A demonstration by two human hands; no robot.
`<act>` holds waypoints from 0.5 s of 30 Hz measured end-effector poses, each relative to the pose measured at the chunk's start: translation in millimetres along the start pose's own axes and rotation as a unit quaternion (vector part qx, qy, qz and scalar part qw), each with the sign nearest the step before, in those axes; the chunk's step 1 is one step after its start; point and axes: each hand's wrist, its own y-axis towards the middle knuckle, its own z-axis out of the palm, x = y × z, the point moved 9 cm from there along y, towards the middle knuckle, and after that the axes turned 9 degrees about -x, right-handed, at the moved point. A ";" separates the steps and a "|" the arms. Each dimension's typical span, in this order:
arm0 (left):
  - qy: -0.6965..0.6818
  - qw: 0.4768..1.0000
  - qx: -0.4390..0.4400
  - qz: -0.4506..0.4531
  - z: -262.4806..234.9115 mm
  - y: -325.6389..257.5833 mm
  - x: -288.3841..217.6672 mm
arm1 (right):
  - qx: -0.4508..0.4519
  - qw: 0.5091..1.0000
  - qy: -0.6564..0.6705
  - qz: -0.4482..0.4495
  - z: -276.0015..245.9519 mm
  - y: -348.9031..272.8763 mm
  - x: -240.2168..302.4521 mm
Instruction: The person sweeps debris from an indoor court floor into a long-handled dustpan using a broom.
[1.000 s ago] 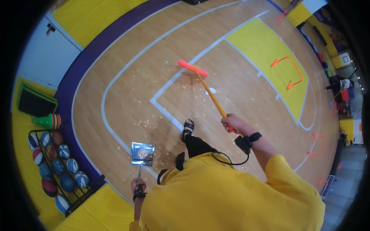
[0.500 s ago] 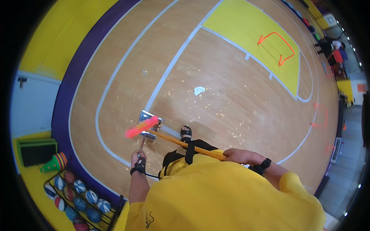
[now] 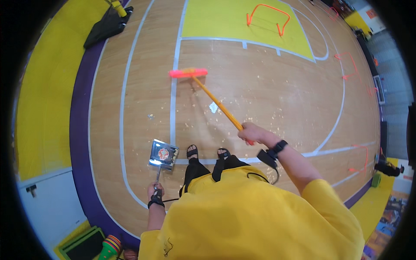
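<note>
My right hand [image 3: 253,132] grips the orange handle of a broom [image 3: 216,103] near its end. The broom's pink and orange head [image 3: 189,73] is stretched out ahead of me, over the white court line. In my left hand [image 3: 156,190] is the handle of a shiny metal dustpan [image 3: 164,154], held low at my left, beside my feet. Some pale scraps show at the dustpan's right side. A crumpled white piece [image 3: 213,107] lies on the wooden floor below the broom shaft, among many small pale bits [image 3: 251,119].
An orange hurdle [image 3: 268,18] stands on the yellow court area, with more hurdles [image 3: 350,67] along the right. Stacked cones [image 3: 110,248] and a green-framed board [image 3: 82,246] are at the lower left. Far right, a person [image 3: 388,169] is in view.
The broom head has swung away from above the dustpan, forward and to the right. My right hand has moved out from my body with the handle. The view has turned rightward.
</note>
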 end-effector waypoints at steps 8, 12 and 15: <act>0.228 0.972 -0.046 0.031 99.0 -24.7 -77.1 | 0.049 0.984 0.138 0.099 54.0 -34.6 28.1; 0.257 0.964 -0.075 0.008 140.6 -26.8 -87.4 | 0.150 0.954 0.202 0.164 58.9 -112.6 24.1; 0.302 0.950 -0.070 0.041 196.9 -28.6 -88.2 | 0.154 0.928 0.279 0.195 57.1 -139.9 15.2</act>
